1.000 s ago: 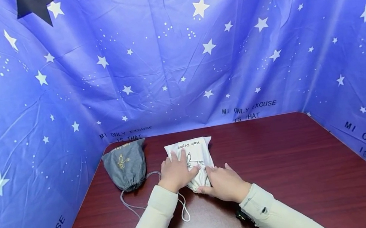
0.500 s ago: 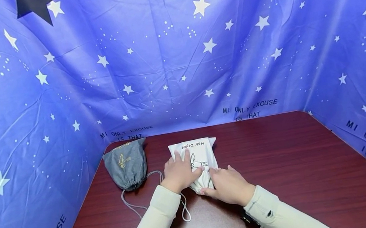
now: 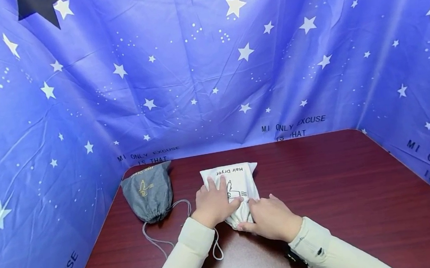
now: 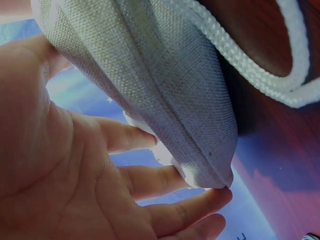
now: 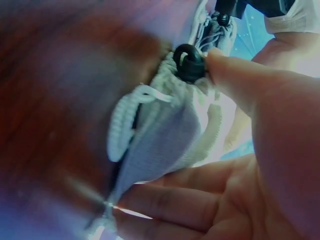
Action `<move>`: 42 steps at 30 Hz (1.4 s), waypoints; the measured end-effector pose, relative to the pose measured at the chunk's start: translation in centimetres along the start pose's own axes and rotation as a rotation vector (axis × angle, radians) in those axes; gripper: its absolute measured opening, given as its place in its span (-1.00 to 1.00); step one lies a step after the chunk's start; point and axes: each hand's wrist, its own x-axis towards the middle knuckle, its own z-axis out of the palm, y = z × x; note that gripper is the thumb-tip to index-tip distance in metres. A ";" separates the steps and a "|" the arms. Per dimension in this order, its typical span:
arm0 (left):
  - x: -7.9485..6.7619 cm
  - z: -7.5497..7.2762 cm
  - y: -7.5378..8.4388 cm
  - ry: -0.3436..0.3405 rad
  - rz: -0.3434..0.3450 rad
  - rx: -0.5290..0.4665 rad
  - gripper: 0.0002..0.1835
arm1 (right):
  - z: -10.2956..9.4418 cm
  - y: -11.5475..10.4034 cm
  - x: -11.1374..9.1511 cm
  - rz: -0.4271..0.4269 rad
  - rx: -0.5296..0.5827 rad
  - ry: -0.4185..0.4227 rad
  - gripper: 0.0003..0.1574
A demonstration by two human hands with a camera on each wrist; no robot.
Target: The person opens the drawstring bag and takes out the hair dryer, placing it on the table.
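A white drawstring bag [image 3: 241, 193] with "Hair Dryer" print lies mid-table in the head view, its gathered mouth toward me. My left hand [image 3: 211, 201] rests over its left side, fingers spread. In the left wrist view those fingers [image 4: 150, 181] look nearly straight against the bag's seamed side [image 4: 150, 75]. My right hand [image 3: 271, 217] holds the bag's near right corner, thumb at the mouth and fingers along the side. A black ring-like cord piece [image 5: 189, 62] sits beside that thumb in the right wrist view. The bag's underside is hidden.
A grey drawstring bag [image 3: 150, 198], also printed, lies at the left with its grey cord [image 3: 151, 240] trailing toward my left sleeve. A white cord loop [image 3: 218, 251] lies below my left wrist. Blue starred cloth [image 3: 191, 66] surrounds the dark red table [image 3: 345, 190].
The white bag has slid slightly to the right, both hands moving along with it. The grey bag stays in place.
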 end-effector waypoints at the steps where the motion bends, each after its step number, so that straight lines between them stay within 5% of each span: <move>1: -0.1 0.0 0.1 -0.003 0.000 0.003 0.02 | -0.2 -0.1 0.0 -0.003 -0.003 -0.003 -0.05; 10: -0.5 -0.1 0.9 -0.024 0.026 0.045 0.04 | -1.8 -0.5 -0.6 -0.004 0.007 -0.057 -0.31; 42: -1.3 -1.0 1.9 -0.050 0.053 0.103 -0.04 | -3.9 -1.0 -1.4 0.077 0.028 -0.186 -0.37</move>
